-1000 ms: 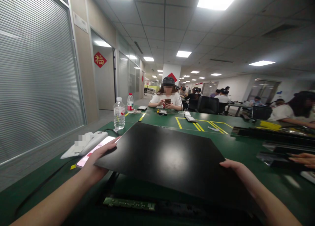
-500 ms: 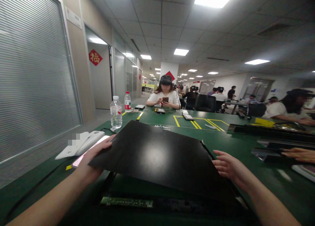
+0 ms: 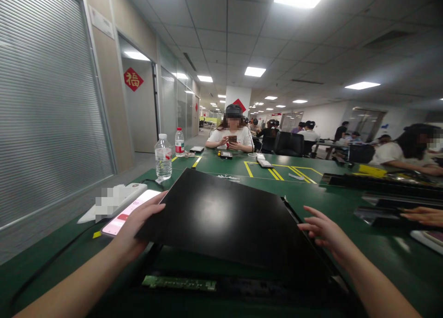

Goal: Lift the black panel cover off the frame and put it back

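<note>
A large flat black panel [image 3: 224, 216] lies tilted above a dark frame with a green circuit strip [image 3: 180, 283] along its near edge. My left hand [image 3: 138, 225] grips the panel's left edge and holds that side raised. My right hand [image 3: 321, 232] hovers just off the panel's right edge, fingers spread, holding nothing. Everything rests on a green table [image 3: 311, 193].
A phone with a pink screen [image 3: 128, 213] and a white device [image 3: 116, 199] lie left of the panel. Two water bottles [image 3: 163, 156] stand behind. Another person's hand [image 3: 420, 215] rests on dark parts at right. A seated person [image 3: 231, 135] faces me across the table.
My right hand has let go of the panel's right edge and opened beside it. The panel's right side has dropped lower. My left hand keeps its hold.
</note>
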### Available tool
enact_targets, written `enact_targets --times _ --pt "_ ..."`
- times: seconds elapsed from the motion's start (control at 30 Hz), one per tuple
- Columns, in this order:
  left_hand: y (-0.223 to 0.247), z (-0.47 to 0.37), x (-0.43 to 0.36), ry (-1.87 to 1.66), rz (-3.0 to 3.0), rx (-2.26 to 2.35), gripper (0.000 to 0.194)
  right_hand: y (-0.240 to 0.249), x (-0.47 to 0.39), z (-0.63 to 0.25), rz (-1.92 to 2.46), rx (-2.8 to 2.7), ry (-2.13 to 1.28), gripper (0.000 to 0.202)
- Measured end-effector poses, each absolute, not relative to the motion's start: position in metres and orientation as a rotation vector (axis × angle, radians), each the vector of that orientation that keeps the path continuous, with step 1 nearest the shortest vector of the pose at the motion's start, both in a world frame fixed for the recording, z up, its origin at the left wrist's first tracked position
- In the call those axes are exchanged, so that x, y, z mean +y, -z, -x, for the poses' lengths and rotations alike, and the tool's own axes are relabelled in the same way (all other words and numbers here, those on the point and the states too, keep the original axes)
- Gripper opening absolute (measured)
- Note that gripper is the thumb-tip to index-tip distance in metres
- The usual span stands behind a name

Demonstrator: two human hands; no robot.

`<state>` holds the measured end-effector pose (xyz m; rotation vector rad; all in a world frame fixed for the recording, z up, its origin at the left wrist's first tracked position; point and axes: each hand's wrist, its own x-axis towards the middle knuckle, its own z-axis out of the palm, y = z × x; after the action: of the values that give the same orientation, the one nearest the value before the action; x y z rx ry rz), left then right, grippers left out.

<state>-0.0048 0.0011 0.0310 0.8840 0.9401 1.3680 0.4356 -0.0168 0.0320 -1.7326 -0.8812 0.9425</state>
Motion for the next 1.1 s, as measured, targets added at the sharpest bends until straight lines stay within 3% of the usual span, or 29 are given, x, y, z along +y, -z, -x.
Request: enact_targets --times 0.17,0.6,1.1 --pt "-0.021 0.002 0.004 -1.323 -0.874 1.002 0.049 -0.024 -0.013 -0.443 1.761 -0.88 -0.896 0.057" --pt "-0.025 -0.009 -0.001 -1.334 -0.882 1.066 0.039 -0.024 -0.012 -0.449 1.801 -0.905 -0.794 0.046" --pt "-0.028 -0.01 -0.005 -1.243 -0.91 1.078 0.041 -0.025 -0.012 -0.451 1.917 -1.007 -0.682 0.049"
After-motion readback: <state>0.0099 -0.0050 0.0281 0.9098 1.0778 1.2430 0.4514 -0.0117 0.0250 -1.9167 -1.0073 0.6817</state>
